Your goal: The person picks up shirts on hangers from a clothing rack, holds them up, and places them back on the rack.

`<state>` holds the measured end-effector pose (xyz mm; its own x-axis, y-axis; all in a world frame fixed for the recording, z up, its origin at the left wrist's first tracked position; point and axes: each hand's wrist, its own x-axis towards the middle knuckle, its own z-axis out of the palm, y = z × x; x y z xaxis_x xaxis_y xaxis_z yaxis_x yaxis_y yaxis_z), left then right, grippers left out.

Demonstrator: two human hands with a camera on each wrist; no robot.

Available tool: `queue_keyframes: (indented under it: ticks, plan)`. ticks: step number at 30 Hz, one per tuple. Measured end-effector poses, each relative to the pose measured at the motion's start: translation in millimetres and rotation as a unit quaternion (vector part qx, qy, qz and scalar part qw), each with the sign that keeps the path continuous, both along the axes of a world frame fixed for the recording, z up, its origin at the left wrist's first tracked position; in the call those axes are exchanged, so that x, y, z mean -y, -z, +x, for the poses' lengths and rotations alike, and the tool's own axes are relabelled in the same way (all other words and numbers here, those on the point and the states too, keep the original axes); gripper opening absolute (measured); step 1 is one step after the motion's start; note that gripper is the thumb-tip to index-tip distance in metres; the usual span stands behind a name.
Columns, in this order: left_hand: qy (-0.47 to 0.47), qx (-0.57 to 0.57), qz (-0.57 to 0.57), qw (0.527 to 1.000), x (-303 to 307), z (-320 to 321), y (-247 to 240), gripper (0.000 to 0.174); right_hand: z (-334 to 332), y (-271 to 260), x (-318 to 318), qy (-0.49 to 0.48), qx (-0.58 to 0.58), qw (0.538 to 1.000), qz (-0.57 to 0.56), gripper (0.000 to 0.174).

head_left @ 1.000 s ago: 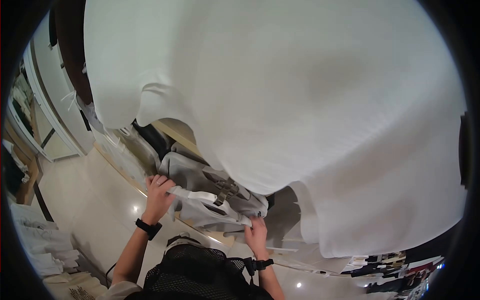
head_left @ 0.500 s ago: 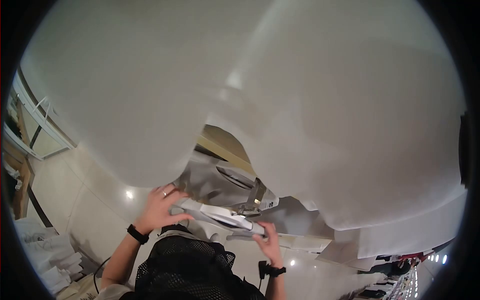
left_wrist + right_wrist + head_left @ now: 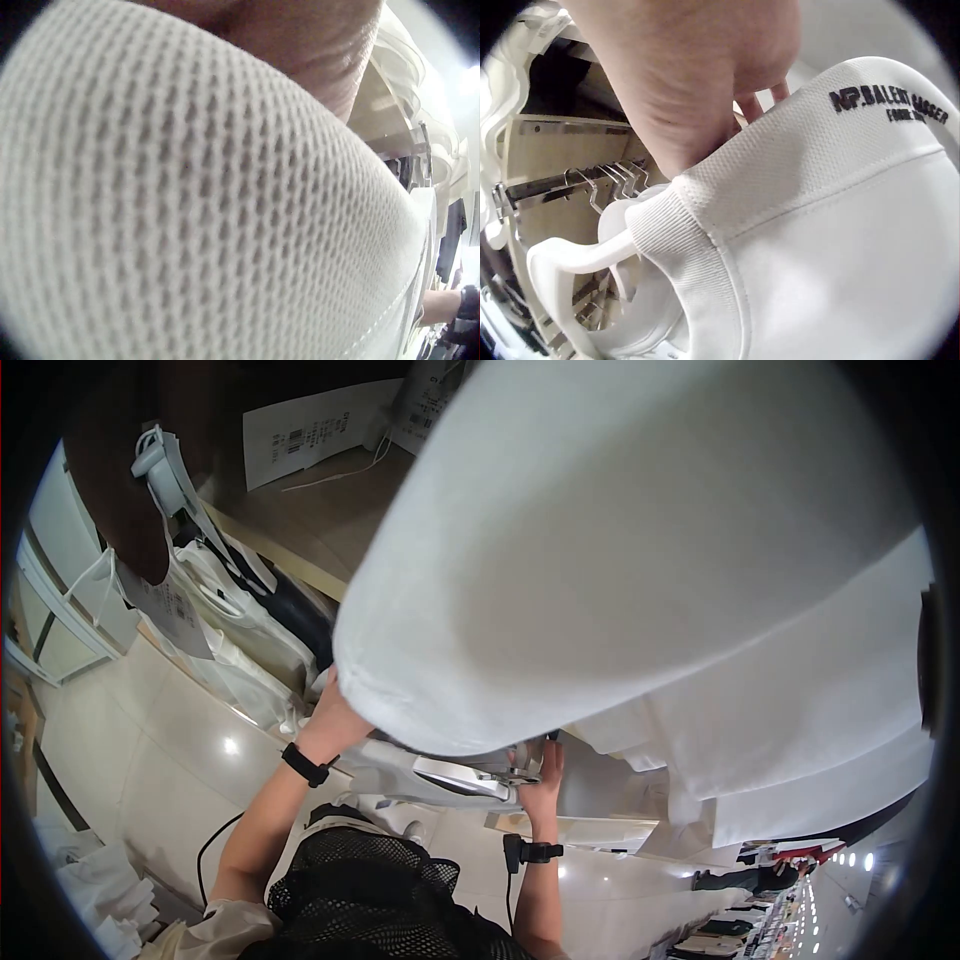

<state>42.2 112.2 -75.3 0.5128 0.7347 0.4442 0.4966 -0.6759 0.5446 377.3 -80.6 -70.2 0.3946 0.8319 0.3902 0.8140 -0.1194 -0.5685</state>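
While right hand [image 3: 541, 785], fingers extended, touched lettered white shirt [image 3: 840, 232], left hand [image 3: 338, 722] grip couldn't be told; level support seemed best.

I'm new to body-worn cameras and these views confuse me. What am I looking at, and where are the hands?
There's no robot, just a person's bare hands. The picture showing both forearms comes from a head camera looking down; the close-ups come from cameras on each wrist.

The left hand is partly hidden behind a large white cloth, and knitted fabric fills most of its close-up. The right hand is partly behind the upper edge of a white garment with dark lettering. I can't tell how firmly either hand grips. Nearby is a metal rail with hooks.
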Motion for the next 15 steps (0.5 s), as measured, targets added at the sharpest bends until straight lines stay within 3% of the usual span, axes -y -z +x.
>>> queue_keyframes:
  ticks: [1,2,5,7,12,15]
  plan:
    - [0.022,0.037,-0.065,0.997,5.7,-1.9,-9.1,0.047,2.0,0.2,5.9,0.013,0.061,0.997,-0.051,0.055]
    - [0.024,0.040,-0.065,0.997,6.1,-4.3,-5.2,0.047,12.4,15.9,13.7,0.015,0.064,0.997,-0.051,0.055]
    - [0.041,0.069,-0.134,0.988,9.3,-8.7,-5.0,0.038,41.9,62.6,30.5,0.007,0.009,0.993,-0.121,0.067]
    - [0.031,0.076,-0.160,0.984,18.8,-13.0,-35.2,0.039,38.1,62.0,29.8,-0.009,-0.064,0.994,-0.092,0.044]
    - [0.028,0.122,-0.178,0.976,17.2,-10.5,-2.5,0.040,29.2,42.9,33.4,-0.008,-0.160,0.984,-0.081,0.038]
    - [0.049,0.049,-0.226,0.972,15.3,-13.6,14.6,0.040,23.7,46.8,38.2,-0.025,-0.145,0.983,-0.108,0.038]
